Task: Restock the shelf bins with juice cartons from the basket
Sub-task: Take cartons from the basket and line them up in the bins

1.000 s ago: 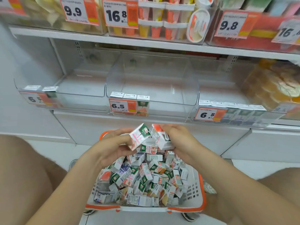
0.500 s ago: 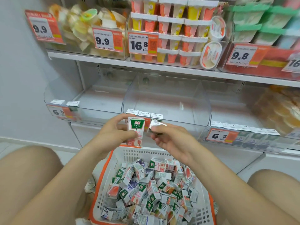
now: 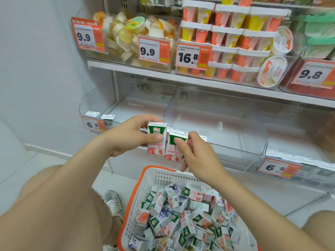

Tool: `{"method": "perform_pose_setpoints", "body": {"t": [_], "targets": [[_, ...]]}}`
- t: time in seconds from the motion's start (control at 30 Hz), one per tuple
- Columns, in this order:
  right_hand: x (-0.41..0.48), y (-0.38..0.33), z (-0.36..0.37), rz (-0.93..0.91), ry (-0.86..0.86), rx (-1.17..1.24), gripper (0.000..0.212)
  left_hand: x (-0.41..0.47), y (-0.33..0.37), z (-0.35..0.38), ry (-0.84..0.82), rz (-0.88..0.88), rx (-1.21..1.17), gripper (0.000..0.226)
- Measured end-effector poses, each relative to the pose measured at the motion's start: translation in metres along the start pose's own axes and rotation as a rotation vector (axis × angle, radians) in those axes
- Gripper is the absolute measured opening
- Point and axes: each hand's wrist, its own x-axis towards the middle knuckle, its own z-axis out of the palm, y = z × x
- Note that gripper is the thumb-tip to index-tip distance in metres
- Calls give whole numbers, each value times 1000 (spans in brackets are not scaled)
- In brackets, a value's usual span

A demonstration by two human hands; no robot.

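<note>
Holding 1 juice carton each, the 2 hands are now raised out of the basket [image 3: 145, 180] and stand in front of the clear shelf bins, where 1 second ago they were low over the pile of cartons and the cartons in them were tilted. The left hand [image 3: 126, 136] is closed around the left carton [image 3: 156, 138], thumb across its front, and the carton is upright with the green top and the peach picture facing the camera. The right hand [image 3: 197, 156] grips the right carton [image 3: 176, 149] in the same way, just beside the first one and a little lower; the 2 cartons seem to touch side by side, though I cannot tell this for certain. Behind them is the middle bin [image 3: 217, 113], which looks empty, and the left bin [image 3: 126, 105] looks empty too; both carry a price tag [image 3: 92, 125] reading 6.5 at the front edge. The change means, in my judgement, that the picking is finished for this pair and the placing begins: the cartons are already turned the right way and need only go over the front lip of a bin. Very many loose cartons [image 3: 181, 218] remain in the basket, so the restocking is only at its beginning.
</note>
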Motion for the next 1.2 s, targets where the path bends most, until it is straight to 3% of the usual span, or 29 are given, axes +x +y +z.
{"method": "perform_pose_setpoints", "body": {"t": [0.2, 0.43, 0.5, 0.6, 0.77, 0.87, 0.97, 1.07, 1.2], "targets": [[45, -56, 18, -213, 34, -95, 34, 8, 12, -64, 129, 163, 261, 30], [119, -89, 61, -360, 163, -223, 26, 52, -47, -128, 576, 220, 599, 29], [141, -88, 72, -361, 161, -361, 28, 63, -61, -141, 563, 183, 706, 30], [164, -87, 91, -322, 76, -541, 30, 72, -75, -151, 403, 94, 790, 29], [188, -83, 126, -98, -67, -367, 20, 76, -84, -153, 211, -189, 1075, 35], [197, -83, 133, -30, -183, -308, 19, 74, -79, -151, 135, -293, 1053, 50], [202, -82, 131, 6, -261, -272, 25, 70, -76, -155, 126, -313, 1018, 66], [207, -79, 131, 15, -368, -254, 31, 67, -80, -162, 187, -292, 1006, 64], [211, -88, 137, 3, -435, -187, 23, 62, -84, -163, 180, -331, 1100, 61]]}}
